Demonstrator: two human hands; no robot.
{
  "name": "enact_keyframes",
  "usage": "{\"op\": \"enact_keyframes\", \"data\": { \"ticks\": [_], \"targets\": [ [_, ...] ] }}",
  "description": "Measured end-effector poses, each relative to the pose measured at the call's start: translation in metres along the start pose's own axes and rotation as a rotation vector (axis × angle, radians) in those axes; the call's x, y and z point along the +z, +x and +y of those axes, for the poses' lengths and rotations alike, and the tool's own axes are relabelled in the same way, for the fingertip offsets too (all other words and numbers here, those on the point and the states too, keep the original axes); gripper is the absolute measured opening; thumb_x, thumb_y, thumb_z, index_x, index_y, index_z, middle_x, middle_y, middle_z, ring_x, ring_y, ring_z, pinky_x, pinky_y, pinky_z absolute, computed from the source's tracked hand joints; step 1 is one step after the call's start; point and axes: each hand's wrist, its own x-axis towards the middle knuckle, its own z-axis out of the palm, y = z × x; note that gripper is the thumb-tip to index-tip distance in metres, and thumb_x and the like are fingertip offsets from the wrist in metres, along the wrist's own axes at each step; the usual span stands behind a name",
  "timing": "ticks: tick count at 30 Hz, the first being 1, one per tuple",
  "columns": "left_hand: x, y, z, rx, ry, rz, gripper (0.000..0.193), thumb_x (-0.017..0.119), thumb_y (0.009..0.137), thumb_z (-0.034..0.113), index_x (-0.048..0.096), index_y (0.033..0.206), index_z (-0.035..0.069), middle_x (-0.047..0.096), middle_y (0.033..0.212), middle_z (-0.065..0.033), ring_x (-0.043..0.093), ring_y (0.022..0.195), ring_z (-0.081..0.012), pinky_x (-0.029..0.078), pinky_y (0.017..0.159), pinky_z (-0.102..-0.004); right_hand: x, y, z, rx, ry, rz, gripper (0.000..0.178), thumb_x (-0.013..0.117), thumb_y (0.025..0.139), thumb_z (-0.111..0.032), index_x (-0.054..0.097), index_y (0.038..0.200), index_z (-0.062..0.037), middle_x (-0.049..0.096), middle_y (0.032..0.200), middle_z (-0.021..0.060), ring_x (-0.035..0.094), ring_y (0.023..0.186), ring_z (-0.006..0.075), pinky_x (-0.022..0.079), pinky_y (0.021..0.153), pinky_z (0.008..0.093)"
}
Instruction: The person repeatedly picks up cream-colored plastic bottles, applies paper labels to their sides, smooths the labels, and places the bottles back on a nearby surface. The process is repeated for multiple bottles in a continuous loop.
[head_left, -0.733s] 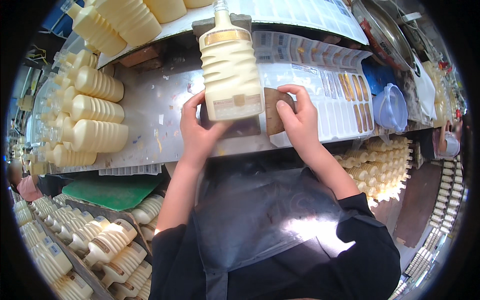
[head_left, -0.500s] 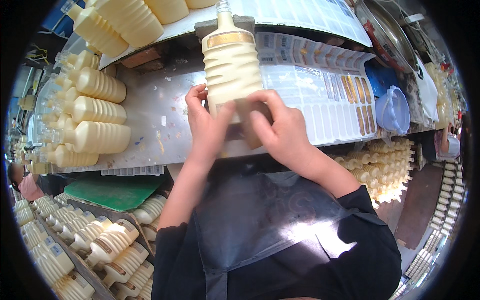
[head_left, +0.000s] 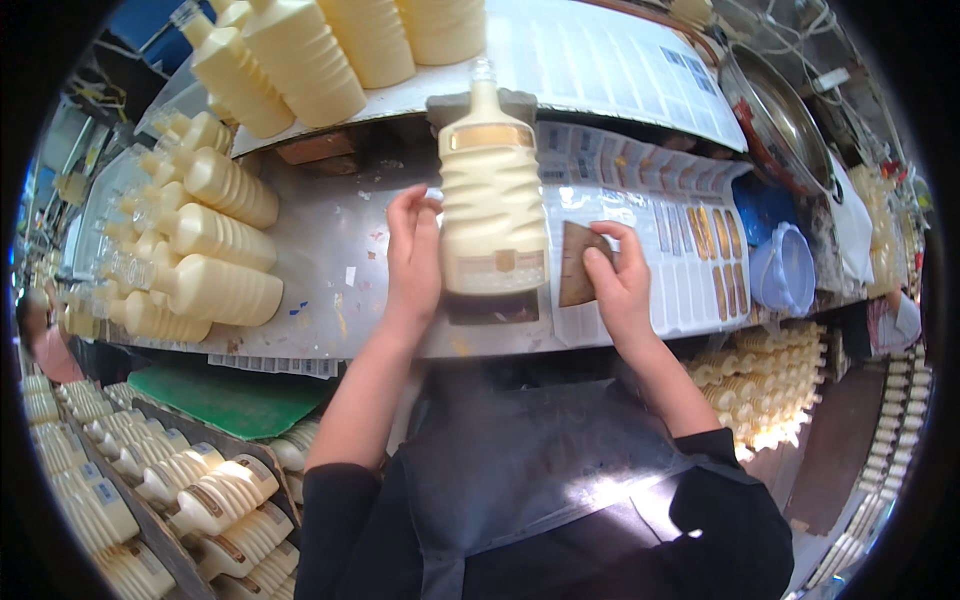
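A metal counter point(head_left: 320, 290) ran across, bearing a pale label sheet point(head_left: 640, 232) at right. Just left of the sheet lay a ribbed cream bottle point(head_left: 492, 205), its neck toward the far side. Beside the bottle, the left hand point(head_left: 412, 262) had its fingers loosely parted, contact unclear. The right hand point(head_left: 624, 282) pinched a flat brown piece point(head_left: 575, 268) in its fingers.

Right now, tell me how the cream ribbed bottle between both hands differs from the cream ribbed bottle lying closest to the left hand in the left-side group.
The central cream ribbed bottle shows a gold strip near its shoulder and a label near its base; the left cream ribbed bottle shows neither. The central bottle's neck points ahead; the left bottle's points left. Both have cream bodies and clear necks.
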Motion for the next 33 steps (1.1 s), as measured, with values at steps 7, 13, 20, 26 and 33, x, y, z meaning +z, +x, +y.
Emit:
{"op": "enact_keyframes", "data": {
  "ticks": [7,13,20,26,33],
  "targets": [
    [0.023,0.089,0.029,-0.360,-0.680,-0.223,0.037,0.055,0.105,0.033,0.059,0.130,0.008,0.069,0.118,-0.0100,0.067,0.108,-0.0214,0.051,0.102,-0.0390,0.007,0.020,0.024,0.020,0.029,-0.183,0.033,0.060,0.101,-0.012,0.058,0.133,-0.0025,0.063,0.119,0.0064,0.059,0.093,0.0104,0.049,0.085,0.0275],
    [0.016,0.095,0.082,-0.186,-0.369,-0.304,0.041,0.073,0.093,0.035,0.067,0.113,-0.001,0.070,0.096,-0.0078,0.068,0.085,-0.0176,0.057,0.081,-0.0358,-0.027,0.054,0.032,-0.129,0.179,-0.065,0.031,0.059,0.104,-0.012,0.058,0.134,-0.0037,0.063,0.122,0.0059,0.060,0.102,0.0091,0.049,0.088,0.0228],
    [-0.022,-0.006,0.127,0.340,0.329,0.001,0.041,0.082,0.080,0.038,0.069,0.088,0.000,0.066,0.089,-0.0162,0.066,0.083,-0.0342,0.051,0.075,-0.0431,-0.020,0.097,-0.013,-0.160,0.364,-0.193,0.035,0.054,0.107,-0.018,0.056,0.138,-0.0011,0.063,0.129,0.0079,0.060,0.113,0.0118,0.048,0.098,0.0252],
    [-0.084,-0.126,0.203,0.496,0.368,0.463,0.013,0.077,0.087,0.018,0.074,0.092,0.006,0.070,0.091,-0.0043,0.067,0.085,-0.0146,0.053,0.078,-0.0315,0.016,0.125,-0.050,-0.275,0.531,-0.365,0.036,0.053,0.107,-0.017,0.054,0.140,-0.0022,0.063,0.132,0.0097,0.061,0.119,0.0144,0.049,0.102,0.0280],
    [-0.158,-0.301,0.336,0.607,0.559,1.073,0.023,0.065,0.100,0.027,0.072,0.096,0.005,0.073,0.088,-0.0058,0.069,0.077,-0.0125,0.054,0.071,-0.0251,0.056,0.147,-0.074,-0.214,0.602,-0.530,0.034,0.054,0.108,-0.017,0.056,0.140,-0.0054,0.064,0.128,0.0086,0.064,0.114,0.0132,0.055,0.093,0.0266]
  ]
}}
